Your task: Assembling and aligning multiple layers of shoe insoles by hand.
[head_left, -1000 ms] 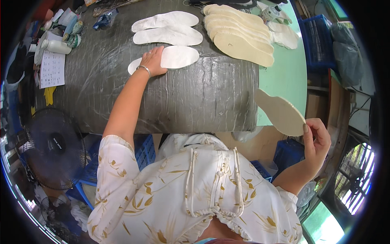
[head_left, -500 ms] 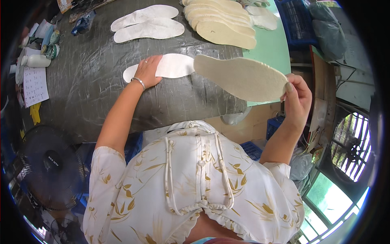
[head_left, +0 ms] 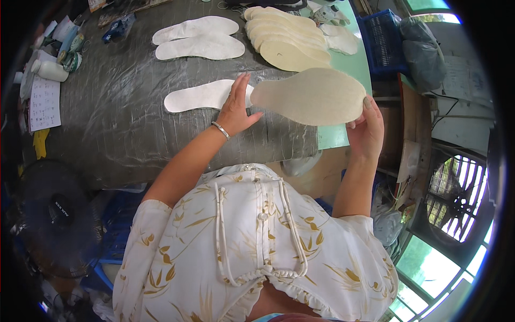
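My right hand pinches the wide end of a cream felt insole at its right edge. Its narrow end reaches left over the dark table, close to the fingers of my left hand. That left hand rests across a white insole lying flat, with its fingers stretched and its thumb spread toward me. The fingers hide part of the white insole near its right end, where the cream insole begins. Whether the two insoles touch there I cannot tell.
Two white insoles lie farther back. Beside them overlaps a row of several cream insoles, partly on a green surface. White bottle and written sheet are at left. A blue crate stands back right; a fan is at lower left.
My left hand has slid right along the white insole, uncovering its left part. My right hand has moved left with the cream insole, whose face now turns more toward me.
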The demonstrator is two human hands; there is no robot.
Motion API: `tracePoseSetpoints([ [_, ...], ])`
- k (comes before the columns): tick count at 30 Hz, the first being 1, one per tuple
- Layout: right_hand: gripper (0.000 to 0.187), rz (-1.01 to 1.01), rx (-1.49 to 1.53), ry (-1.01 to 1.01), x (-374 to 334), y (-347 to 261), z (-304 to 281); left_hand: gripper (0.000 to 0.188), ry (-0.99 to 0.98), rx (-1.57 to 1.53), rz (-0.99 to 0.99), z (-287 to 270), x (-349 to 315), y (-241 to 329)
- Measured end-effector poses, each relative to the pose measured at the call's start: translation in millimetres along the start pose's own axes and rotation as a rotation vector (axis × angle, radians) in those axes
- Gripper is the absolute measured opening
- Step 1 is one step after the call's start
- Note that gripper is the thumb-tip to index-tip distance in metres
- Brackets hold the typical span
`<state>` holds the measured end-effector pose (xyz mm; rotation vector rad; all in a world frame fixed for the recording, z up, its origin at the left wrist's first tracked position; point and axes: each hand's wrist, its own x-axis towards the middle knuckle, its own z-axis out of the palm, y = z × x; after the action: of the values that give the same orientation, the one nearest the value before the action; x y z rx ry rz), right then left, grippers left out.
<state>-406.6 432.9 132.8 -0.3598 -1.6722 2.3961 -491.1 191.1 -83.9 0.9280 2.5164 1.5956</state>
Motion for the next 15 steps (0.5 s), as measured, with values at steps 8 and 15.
tracePoseSetpoints([
  [8, 0.025, 0.006, 0.028, 0.127, 1.4, 1.0, -21.9, 0.062, 0.213, -0.452, -0.178, -10.0, 0.5, -4.4],
  [15, 0.025, 0.114, -0.057, 0.092, -4.1, 27.7, -64.1, 0.057, 0.331, -0.632, -0.381, -27.4, -35.1, -1.9],
])
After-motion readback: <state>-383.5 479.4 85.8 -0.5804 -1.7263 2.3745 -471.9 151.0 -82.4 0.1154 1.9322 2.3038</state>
